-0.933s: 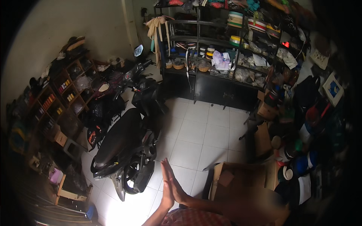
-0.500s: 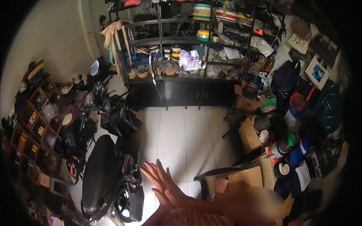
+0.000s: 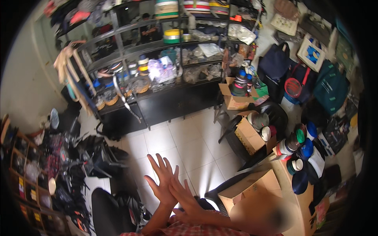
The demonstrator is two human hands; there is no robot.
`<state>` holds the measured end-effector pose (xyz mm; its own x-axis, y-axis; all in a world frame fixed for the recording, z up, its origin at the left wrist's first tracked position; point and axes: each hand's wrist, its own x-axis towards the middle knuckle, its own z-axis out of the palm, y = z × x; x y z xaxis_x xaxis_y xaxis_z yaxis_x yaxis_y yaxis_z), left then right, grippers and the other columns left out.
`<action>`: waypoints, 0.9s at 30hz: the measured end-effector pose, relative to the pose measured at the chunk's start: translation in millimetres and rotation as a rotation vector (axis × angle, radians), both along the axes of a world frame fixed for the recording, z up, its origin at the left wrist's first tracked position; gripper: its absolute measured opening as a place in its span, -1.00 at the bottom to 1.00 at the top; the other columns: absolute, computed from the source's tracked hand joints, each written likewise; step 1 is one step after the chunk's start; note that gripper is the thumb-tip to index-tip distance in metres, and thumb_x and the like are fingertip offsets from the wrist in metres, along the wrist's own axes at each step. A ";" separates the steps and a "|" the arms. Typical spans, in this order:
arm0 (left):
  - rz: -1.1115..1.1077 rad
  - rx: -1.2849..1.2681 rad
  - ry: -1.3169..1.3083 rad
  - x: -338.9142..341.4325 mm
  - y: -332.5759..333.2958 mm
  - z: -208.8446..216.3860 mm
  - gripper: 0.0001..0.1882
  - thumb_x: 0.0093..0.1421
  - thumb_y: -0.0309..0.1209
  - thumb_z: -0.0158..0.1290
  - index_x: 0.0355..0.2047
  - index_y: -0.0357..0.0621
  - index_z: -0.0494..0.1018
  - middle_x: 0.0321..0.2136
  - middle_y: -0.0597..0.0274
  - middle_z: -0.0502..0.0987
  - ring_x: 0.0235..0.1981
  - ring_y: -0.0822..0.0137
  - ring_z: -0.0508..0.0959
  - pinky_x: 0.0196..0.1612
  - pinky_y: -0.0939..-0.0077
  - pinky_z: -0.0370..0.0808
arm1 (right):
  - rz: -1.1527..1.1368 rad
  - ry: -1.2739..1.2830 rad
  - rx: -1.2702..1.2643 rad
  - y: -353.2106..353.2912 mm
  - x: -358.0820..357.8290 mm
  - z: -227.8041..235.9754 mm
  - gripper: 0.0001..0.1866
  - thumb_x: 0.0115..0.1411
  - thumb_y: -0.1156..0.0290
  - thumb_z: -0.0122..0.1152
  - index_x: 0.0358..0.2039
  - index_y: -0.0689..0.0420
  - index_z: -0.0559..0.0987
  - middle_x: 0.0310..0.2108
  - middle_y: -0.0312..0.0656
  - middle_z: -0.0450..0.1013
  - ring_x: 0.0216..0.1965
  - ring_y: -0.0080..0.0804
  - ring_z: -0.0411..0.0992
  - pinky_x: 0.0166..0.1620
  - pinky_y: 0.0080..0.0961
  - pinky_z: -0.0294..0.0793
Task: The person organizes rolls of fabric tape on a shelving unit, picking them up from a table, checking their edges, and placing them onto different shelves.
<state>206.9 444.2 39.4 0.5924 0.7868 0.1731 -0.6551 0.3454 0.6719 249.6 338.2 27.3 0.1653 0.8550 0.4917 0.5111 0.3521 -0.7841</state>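
Bench (image 3: 301, 208) as landmark, head view. Open cardboard box (image 3: 256, 185) sits just left of it, mouth up; its near side is lost in blur, so contents and underside cannot be made out. Curved black edge (image 3: 221, 188), probably a chair's, runs along the box's side away from the bench.

Left hand (image 3: 162, 189) and right hand (image 3: 187, 204) meet left of the bench, past the box, over tiled floor (image 3: 191, 147). Left fingers stand spread and extended, palm bare. Right fingers are extended too, laid against the left palm; thumb is hard to tell. Nothing pinched in either. The right forearm passes near the box; whether it touches is unclear.

Handling, by judgement: box reads as light if empty, walls stiff enough along the folds, flaps floppy. Dry cardboard, little slip, though it may crease under a hard squeeze. Best hold: two opposite upright walls, low near the corners, rather than a flap.

Dark blue cap (image 3: 300, 183) rests on the bench: likely light, crown soft, brim firmer and the surer place to grip. Smaller box (image 3: 248, 138) with hats stands beyond the bench's far end. Motorbike seat (image 3: 105, 210), black, lies well left of the bench.
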 end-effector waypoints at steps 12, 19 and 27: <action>-0.456 -0.105 -0.180 183.5 129.2 -49.5 -0.27 0.17 0.32 -0.30 0.29 0.41 0.01 0.28 0.12 -0.01 0.28 -0.08 0.02 0.19 -0.36 -0.02 | -0.079 0.146 0.063 61.1 183.1 -25.2 -0.43 0.25 0.31 -0.05 0.25 0.16 0.16 0.27 -0.11 0.10 0.34 -0.18 -0.05 0.32 0.08 -0.48; -0.826 -0.157 -0.082 318.9 97.2 -78.7 -0.30 0.23 0.26 -0.36 0.31 0.35 -0.04 0.30 0.06 -0.01 0.28 -0.14 0.04 0.24 -0.39 -0.16 | -0.522 0.005 -0.067 43.4 287.3 -41.2 -0.22 0.09 0.31 0.11 0.30 0.16 0.05 0.34 -0.05 -0.11 0.38 -0.19 -0.20 0.31 0.07 -0.34; -1.215 -0.433 -0.021 435.6 31.2 -80.5 -0.37 0.24 0.26 -0.38 0.29 0.51 -0.01 0.27 0.19 0.13 0.27 -0.01 0.12 0.27 -0.23 -0.14 | -1.044 0.170 -0.087 21.6 360.6 -61.4 -0.09 0.00 0.32 0.17 0.32 0.15 -0.05 0.36 -0.08 -0.12 0.38 -0.19 -0.18 0.32 0.06 -0.30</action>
